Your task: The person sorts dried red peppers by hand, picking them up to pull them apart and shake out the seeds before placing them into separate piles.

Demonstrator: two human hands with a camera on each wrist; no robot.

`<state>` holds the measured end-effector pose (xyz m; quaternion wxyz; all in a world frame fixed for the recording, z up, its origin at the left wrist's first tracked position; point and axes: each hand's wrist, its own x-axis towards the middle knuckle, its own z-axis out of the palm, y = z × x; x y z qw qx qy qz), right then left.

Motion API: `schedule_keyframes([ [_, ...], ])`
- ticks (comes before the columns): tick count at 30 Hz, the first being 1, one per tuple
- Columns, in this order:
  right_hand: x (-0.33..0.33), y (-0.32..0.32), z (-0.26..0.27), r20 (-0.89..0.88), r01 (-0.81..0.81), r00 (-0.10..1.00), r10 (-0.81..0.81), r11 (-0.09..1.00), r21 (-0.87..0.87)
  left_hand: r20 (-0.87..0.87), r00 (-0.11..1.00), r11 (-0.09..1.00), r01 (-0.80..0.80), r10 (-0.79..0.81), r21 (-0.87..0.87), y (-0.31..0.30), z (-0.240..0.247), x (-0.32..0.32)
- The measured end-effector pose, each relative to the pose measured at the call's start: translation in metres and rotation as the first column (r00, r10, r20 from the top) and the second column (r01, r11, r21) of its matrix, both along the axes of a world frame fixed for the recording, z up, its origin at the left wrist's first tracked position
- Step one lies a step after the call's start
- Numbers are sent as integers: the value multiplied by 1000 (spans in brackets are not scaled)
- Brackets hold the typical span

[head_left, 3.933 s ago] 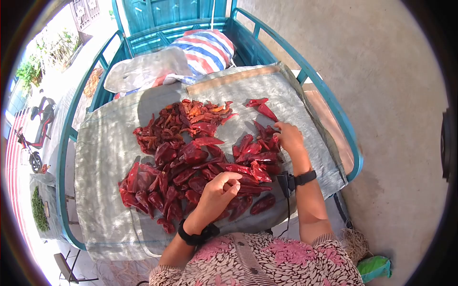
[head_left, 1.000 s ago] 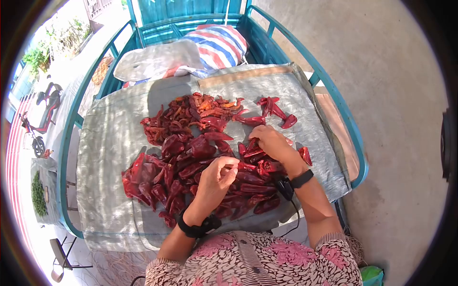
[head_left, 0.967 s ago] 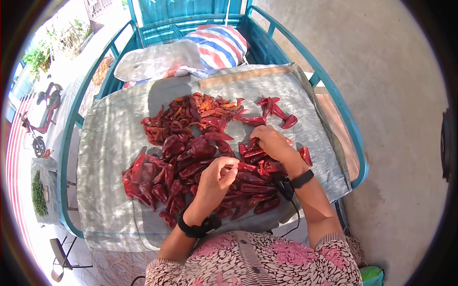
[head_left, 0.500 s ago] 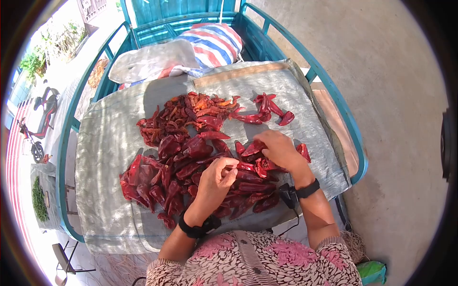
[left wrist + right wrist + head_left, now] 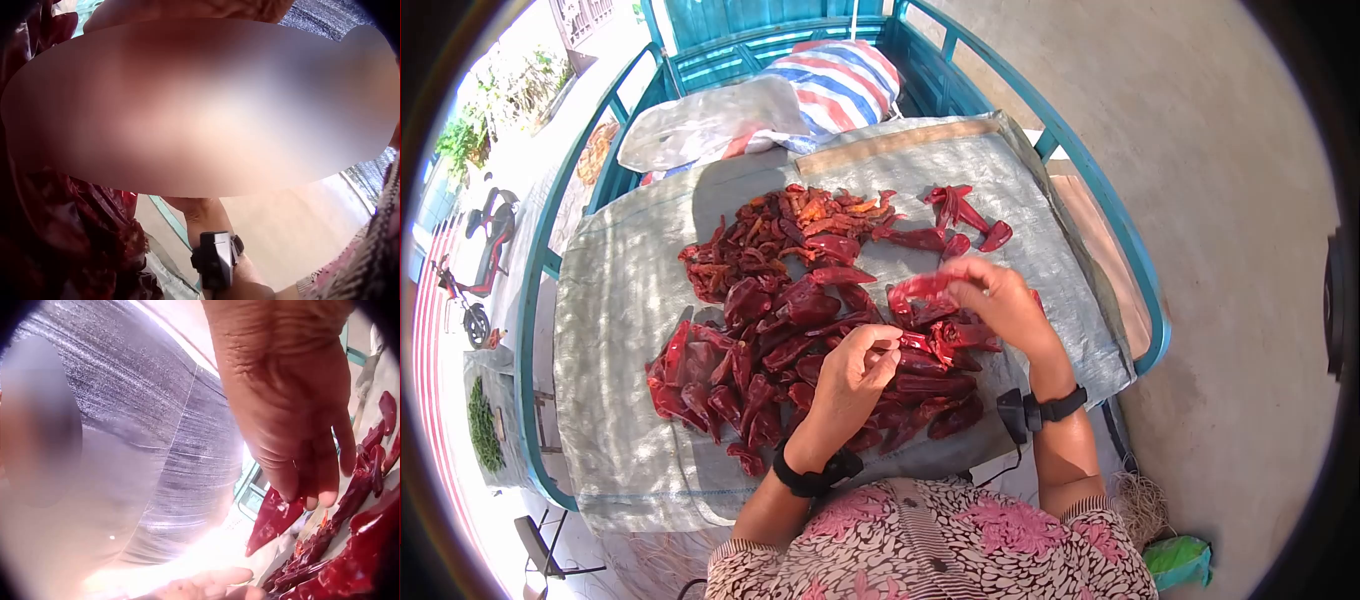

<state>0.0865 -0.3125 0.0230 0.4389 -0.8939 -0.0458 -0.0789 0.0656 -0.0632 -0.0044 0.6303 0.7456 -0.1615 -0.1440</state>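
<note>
My right hand [image 5: 1005, 302] pinches a glossy red dried chili pepper [image 5: 925, 287] between thumb and fingers, over the right side of the large chili pile [image 5: 800, 350]. In the right wrist view, the pepper's pointed end [image 5: 270, 525] sticks out below the fingertips. My left hand [image 5: 852, 385] hovers over the front of the pile, fingers loosely curled, with no pepper visible in its grasp. Its fingertips appear at the bottom edge of the right wrist view. A blurred patch hides most of the left wrist view; dark red peppers [image 5: 75, 231] show at its left.
Smaller, shrivelled orange-red chilies [image 5: 780, 235] lie in a heap behind the big pile. A few glossy peppers [image 5: 965, 212] sit apart at the back right. Everything rests on a grey woven sheet [image 5: 615, 400] over a teal cart with side rails [image 5: 1100, 205]. A striped bag [image 5: 840, 85] lies behind.
My right hand has lifted a pepper from the pile's right side and shifted slightly right. Since the oldest frame, the group of peppers at the back right has grown. The left hand stays nearly still.
</note>
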Motion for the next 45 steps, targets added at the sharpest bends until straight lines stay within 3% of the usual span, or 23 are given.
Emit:
schedule_keyframes([
  [1,1,2,-1,18,93,995,-95,992,85,20,1000,1000,9,-9,-1,0,-1,0],
  [2,-4,3,3,69,227,973,-220,965,-129,39,999,1000,14,-14,-2,1,-2,0],
  [5,-27,-11,2,-84,31,995,-45,986,-165,33,999,999,16,-15,-35,3,0,0],
  [8,-51,-1,6,-97,-149,988,121,920,-362,-31,999,998,18,-20,-60,3,2,0],
  [11,-55,4,-13,-65,-87,995,73,963,-254,10,998,996,67,-67,-57,-1,2,-2],
  [14,-56,7,4,-58,50,996,-69,958,-283,45,992,992,116,-114,-52,-1,1,-4],
  [16,-62,16,28,-178,38,984,-21,995,92,118,990,994,91,-83,-64,-6,5,-6],
  [17,-64,19,34,-225,47,974,18,959,279,155,986,994,81,-69,-71,-8,9,-8],
  [21,-67,28,23,-96,-148,976,195,922,359,-72,978,974,185,-195,-127,-10,20,-13],
  [22,-67,26,28,-224,-43,965,140,920,389,-85,979,979,176,-185,-101,-9,12,-14],
  [23,-61,22,28,-174,44,985,11,949,311,-101,980,984,165,-172,-74,-8,6,-14],
  [24,-52,16,25,-115,138,987,-114,961,238,-13,994,992,107,-108,-68,-8,4,-12],
  [25,-46,11,18,-45,236,972,-232,956,172,-61,996,996,64,-67,-61,-7,12,-12],
  [26,-44,0,-1,160,445,889,-429,892,-82,-71,994,995,74,-78,-64,-4,12,-11],
  [29,-49,-38,-12,90,481,874,-478,823,-302,-34,996,993,78,-82,-93,0,9,-7],
  [32,-49,-65,-48,50,548,818,-572,751,-370,-117,990,985,54,-74,-163,0,8,-9],
  [35,-45,-77,-64,-114,461,806,-581,735,-497,-157,985,979,34,-67,-202,-1,11,-8],
  [38,-43,-77,-59,-116,457,806,-581,735,-502,-154,985,976,42,-77,-215,2,10,-9],
  [41,-44,-64,-28,-308,561,768,-562,822,-101,-108,989,970,74,-101,-233,2,3,-7],
  [43,-50,-41,-13,-217,398,909,-356,896,196,-131,985,967,81,-115,-241,-1,2,-9],
  [44,-55,-27,-7,-147,295,954,-259,895,336,-171,977,967,82,-126,-242,-4,8,-11],
  [45,-60,-12,-1,-190,223,970,-153,872,435,-209,968,967,86,-138,-241,-7,13,-14],
])
